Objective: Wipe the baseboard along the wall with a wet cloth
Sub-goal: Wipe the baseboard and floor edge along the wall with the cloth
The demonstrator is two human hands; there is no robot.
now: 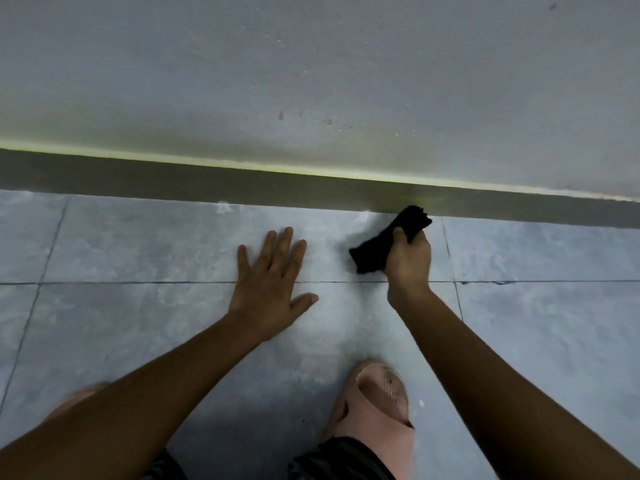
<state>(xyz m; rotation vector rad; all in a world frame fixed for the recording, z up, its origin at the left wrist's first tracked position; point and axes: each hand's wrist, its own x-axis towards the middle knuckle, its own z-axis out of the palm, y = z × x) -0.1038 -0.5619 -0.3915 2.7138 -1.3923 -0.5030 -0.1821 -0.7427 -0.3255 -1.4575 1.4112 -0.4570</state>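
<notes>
A dark grey baseboard (242,183) runs across the view where the pale wall meets the tiled floor. My right hand (410,259) is shut on a black cloth (391,237), whose upper end touches the bottom edge of the baseboard. One tail of the cloth hangs out to the left of my fist, just above the floor. My left hand (272,275) lies flat on the floor tiles with fingers spread, a little short of the baseboard and left of the cloth.
The floor is grey tile with dark grout lines (173,282). A foot in a worn pink slipper (375,407) stands close below my right arm. Another pink slipper (76,400) shows partly under my left forearm. White specks (223,206) lie at the baseboard's foot.
</notes>
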